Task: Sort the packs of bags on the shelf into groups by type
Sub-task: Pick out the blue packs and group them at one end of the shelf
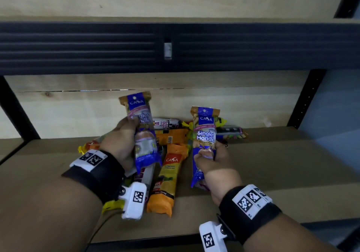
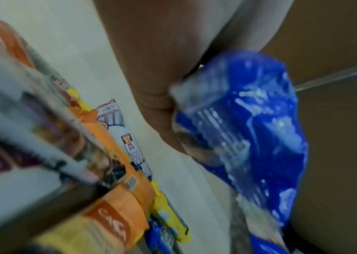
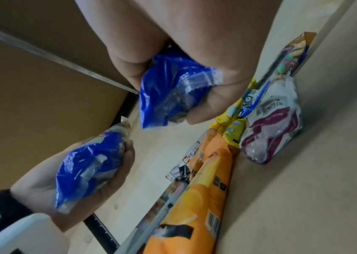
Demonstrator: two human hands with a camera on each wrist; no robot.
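Left hand (image 1: 120, 140): fingers are wrapped round the middle of a blue Singlet Handle pack (image 1: 143, 133), which is held upright and tilted slightly left, clear of the shelf board (image 1: 272, 164). In the left wrist view the same pack (image 2: 249, 128) is seen from its crimped lower end, blurred, pressed against the palm; its label cannot be read there.

Right hand (image 1: 212, 164): fingers and thumb are curled round the lower half of a second blue Singlet Handle pack (image 1: 204, 140), held upright. The label is legible only in the head view. The right wrist view shows this pack's crumpled blue end (image 3: 173, 91) gripped in the fist, and also the left hand (image 3: 81, 185) with its own pack (image 3: 88, 170), fingertips visible along the far side.

Between and behind the hands a heap of other packs lies on the shelf board. An orange Casa pack (image 1: 167, 179) lies lengthwise between the wrists. A white drawstring pack (image 1: 165, 123) lies at the back against the wooden back panel (image 1: 78, 111). A clear pack with purple print (image 3: 275, 130) is plain only in the right wrist view, beside yellow packs (image 3: 231, 123).

Black wrist straps with white marker blocks are worn on both forearms.
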